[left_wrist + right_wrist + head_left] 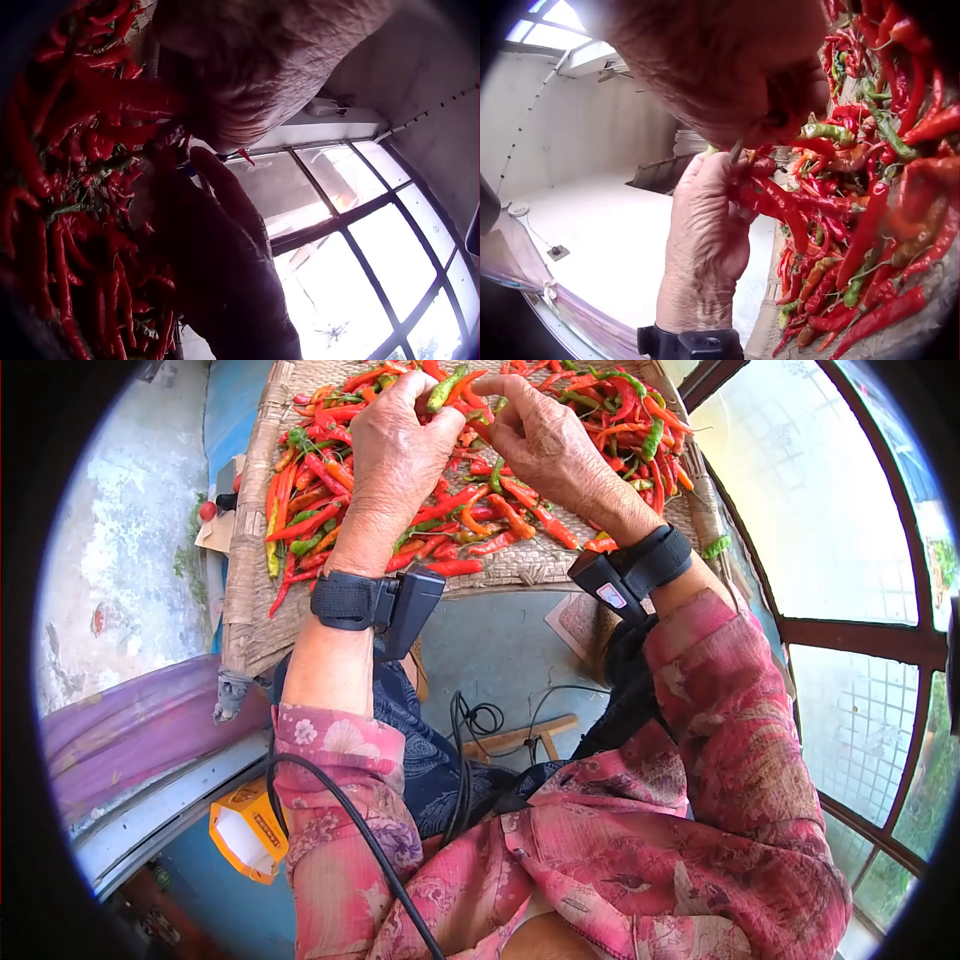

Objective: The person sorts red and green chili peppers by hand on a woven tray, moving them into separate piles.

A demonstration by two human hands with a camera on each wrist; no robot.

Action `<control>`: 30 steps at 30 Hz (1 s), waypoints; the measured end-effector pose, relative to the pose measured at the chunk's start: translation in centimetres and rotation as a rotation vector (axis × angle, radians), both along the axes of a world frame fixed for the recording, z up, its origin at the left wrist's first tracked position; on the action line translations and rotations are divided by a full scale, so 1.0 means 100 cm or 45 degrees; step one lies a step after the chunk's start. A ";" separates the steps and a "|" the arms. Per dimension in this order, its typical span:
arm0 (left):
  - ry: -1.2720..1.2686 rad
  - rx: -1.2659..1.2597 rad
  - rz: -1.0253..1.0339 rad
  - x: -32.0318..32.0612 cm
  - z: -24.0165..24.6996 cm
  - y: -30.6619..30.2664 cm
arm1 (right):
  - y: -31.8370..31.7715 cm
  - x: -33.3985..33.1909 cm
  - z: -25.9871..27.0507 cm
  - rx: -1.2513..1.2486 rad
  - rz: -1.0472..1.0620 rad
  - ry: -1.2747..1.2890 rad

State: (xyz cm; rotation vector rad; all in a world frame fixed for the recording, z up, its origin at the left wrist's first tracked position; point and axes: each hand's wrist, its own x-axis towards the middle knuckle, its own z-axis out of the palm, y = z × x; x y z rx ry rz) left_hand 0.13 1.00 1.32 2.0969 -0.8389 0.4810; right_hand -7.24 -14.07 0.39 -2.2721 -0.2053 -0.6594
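A heap of red, orange and green chilies (520, 510) lies on a woven tray (250, 560). Both hands meet above the heap's far side. My left hand (440, 395) grips a small bunch of chilies (780, 206), red ones with a green one (446, 388) on top. My right hand (497, 402) pinches the stem end of one chili in that bunch (737, 152), its fingers curled against the left fingertips. In the left wrist view the right hand (217, 255) is dark against the window, and the pinch itself is hidden there.
The tray's near edge (500, 575) hangs over my lap. A black cable (350, 820) runs along my left sleeve. A yellow box (245, 830) and a wooden stool (520, 738) lie below. A barred window (850, 630) is on the right, purple cloth (130, 730) on the left.
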 end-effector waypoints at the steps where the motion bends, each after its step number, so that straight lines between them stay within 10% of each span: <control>1: 0.034 -0.012 -0.011 0.000 0.001 0.000 | 0.000 0.001 -0.002 0.000 -0.001 0.000; 10: 0.245 0.172 -0.248 0.004 -0.012 -0.004 | 0.000 -0.013 0.029 0.298 0.178 0.249; 12: 0.335 0.165 -0.430 0.003 -0.015 -0.006 | 0.001 -0.010 0.024 0.315 0.262 -0.146; 30: 0.384 0.432 -0.292 -0.008 0.010 -0.005 | -0.007 -0.011 0.033 0.614 0.078 -0.188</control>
